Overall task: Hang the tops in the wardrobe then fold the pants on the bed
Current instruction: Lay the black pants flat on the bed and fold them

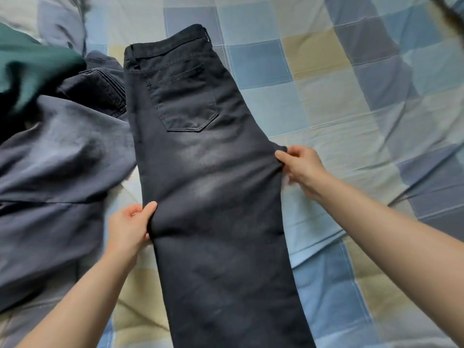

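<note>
**Both hands grip one pair of black jeans on the bed**

Left hand pinches the near left edge of the black faded denim jeans, thumb lying on top of the fabric and the fingers curled under the fold. Right hand, a little farther off, pinches the right edge at the crotch point, thumb and forefinger closed on a small peak of cloth. Two bare forearms reach in from the lower corners.

These jeans lie lengthwise on the bed, folded leg over leg, with one back pocket facing up and the waistband at the far end. The legs run toward the viewer and out past the bottom edge.

Under everything is a checked bedsheet in blue, pale blue and beige squares, creased on the right side and covering the whole surface in view.

Left of the jeans, just beside them, a loose grey-blue pair of cotton trousers lies spread and rumpled. Beyond that, touching the jeans' left edge near the waistband, sits a dark navy stitched garment; what kind it is cannot be told. At the far left a dark green cloth lies partly over the pile.
</note>
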`<state>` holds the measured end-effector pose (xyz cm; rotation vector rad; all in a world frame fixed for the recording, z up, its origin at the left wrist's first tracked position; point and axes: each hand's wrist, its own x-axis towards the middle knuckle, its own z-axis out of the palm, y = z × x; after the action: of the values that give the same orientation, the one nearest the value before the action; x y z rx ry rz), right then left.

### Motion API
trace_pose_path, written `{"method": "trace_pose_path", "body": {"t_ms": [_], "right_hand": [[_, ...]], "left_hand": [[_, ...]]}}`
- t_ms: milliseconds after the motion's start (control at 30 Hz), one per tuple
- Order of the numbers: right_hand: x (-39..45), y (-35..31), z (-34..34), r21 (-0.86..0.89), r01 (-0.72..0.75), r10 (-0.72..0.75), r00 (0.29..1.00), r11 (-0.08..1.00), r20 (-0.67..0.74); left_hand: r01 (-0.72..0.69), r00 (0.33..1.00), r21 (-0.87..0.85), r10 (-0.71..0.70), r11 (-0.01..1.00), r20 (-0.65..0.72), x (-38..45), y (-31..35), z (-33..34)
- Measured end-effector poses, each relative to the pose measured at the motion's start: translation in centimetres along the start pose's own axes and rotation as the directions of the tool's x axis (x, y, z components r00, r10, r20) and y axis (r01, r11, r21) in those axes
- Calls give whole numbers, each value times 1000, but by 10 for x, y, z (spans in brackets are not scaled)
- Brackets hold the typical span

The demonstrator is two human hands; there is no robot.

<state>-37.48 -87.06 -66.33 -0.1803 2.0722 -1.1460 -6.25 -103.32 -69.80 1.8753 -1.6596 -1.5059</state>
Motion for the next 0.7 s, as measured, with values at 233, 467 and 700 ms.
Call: {"method": "trace_pose_path", "body": {"t_ms": [233, 467, 700], "right_hand": [[-61, 25, 8, 267, -214, 155, 961, 939, 227], [-147, 93, 6, -272, 33, -1, 993, 962, 118], [-198, 131, -10, -413, 137, -136, 990, 900, 33]], "left_hand": [[96, 995, -258, -87, 961, 45, -53, -22, 6], [207, 937, -162, -148, 965, 315, -181, -95, -1], [361, 900, -277, -256, 890, 352, -241, -135, -12]]}}
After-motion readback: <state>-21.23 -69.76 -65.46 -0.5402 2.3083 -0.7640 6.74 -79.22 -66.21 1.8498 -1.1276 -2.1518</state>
